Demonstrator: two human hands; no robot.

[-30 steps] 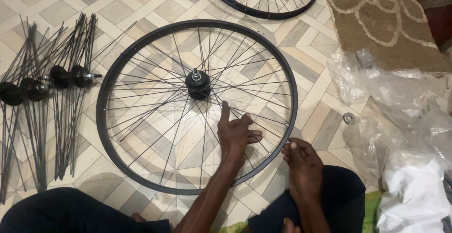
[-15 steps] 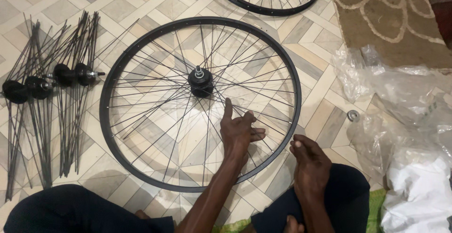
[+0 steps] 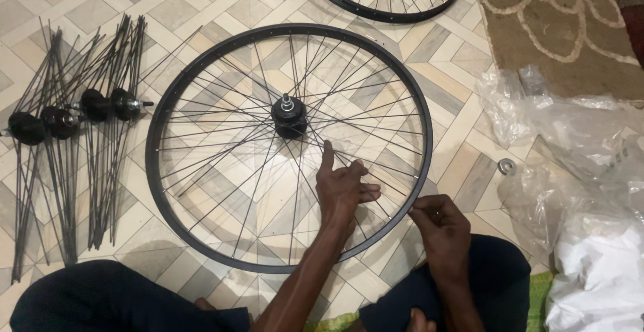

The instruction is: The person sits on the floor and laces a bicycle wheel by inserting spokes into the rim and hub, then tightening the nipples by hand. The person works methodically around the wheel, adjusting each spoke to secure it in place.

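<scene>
Your left hand spread open, fingers on the spokes of the wheel flat on the floor; your right hand just outside the rim, fingertips pinched, whatever they hold too small to tell

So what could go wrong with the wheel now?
The left hand rests among thin spokes, so leaning on them might bend one. The right hand pinches at the rim; something small could slip from it. The loose washer might vanish under the plastic bags.
</scene>
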